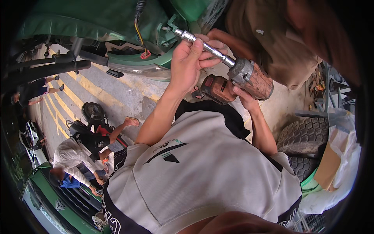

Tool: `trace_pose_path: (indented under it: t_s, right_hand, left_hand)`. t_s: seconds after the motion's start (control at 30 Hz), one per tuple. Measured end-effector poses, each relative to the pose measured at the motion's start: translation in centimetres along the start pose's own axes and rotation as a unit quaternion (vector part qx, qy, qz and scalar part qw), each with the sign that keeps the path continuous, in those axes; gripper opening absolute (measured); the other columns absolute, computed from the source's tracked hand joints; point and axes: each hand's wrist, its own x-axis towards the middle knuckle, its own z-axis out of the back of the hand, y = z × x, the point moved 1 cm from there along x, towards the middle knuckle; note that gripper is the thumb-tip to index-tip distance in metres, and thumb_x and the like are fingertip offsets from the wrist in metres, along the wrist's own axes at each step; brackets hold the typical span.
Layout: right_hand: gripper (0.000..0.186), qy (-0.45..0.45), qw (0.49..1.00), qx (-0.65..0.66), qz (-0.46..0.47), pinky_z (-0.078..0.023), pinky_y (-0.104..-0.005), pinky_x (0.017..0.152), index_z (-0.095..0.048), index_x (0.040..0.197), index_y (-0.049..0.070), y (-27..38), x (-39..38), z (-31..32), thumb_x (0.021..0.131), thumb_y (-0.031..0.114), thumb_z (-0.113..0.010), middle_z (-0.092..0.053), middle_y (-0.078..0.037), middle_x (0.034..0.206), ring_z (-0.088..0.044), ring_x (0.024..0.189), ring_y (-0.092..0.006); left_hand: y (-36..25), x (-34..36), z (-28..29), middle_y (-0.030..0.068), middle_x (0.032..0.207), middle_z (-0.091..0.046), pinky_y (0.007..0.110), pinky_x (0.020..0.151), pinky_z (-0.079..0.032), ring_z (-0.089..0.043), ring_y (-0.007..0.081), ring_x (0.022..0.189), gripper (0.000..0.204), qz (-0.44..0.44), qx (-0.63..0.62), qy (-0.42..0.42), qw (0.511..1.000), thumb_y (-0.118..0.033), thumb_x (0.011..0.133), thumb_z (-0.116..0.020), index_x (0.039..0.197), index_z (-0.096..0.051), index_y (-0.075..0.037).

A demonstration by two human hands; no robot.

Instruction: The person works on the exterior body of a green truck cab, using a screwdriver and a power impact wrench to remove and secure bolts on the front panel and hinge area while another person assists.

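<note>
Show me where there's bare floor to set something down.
Striped pavement looks free between the green bumper, the left forearm and the person in white; another bare patch, concrete floor, shows between the impact wrench and the stacked tyres. It is crowded around the left hand, hemmed in by the socket extension, the bumper and a person in brown.

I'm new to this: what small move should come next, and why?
Probably check that the socket sits squarely: its tip is at the green bracket, seating hard to tell, while the left hand holds the bar and the right hand holds the driver.
</note>
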Motion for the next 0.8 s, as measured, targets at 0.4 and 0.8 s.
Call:
trace_pose_path:
  t_s: [0.4,0.8]
  right_hand:
    - [0.042,0.009,0.957,-0.274,0.091,-0.05,-0.0368,0.097,-0.069,0.12,0.004,6.3,3.9,0.9,0.085,0.023,-0.084,-0.071,-0.007,0.116,-0.064,0.108,-0.0209]
    - [0.036,0.09,0.94,-0.316,0.092,-0.051,-0.0319,0.082,-0.068,0.118,0.006,6.8,3.4,-0.7,0.09,0.027,-0.077,-0.067,-0.005,0.097,-0.063,0.09,-0.0168]
  left_hand:
    - [0.4,1.0,0.3,0.0247,0.111,-0.07,0.039,0.088,-0.064,-0.072,0.0366,0.105,0.032,-0.05,-0.053,-0.094,0.993,-0.03,0.107,-0.054,0.113,-0.059,0.001]
    - [2.2,0.4,1.5,0.0196,0.109,-0.073,0.034,0.084,-0.061,-0.073,0.0262,0.099,0.03,-0.084,-0.061,-0.09,0.991,-0.027,0.105,-0.06,0.117,-0.063,0.001]
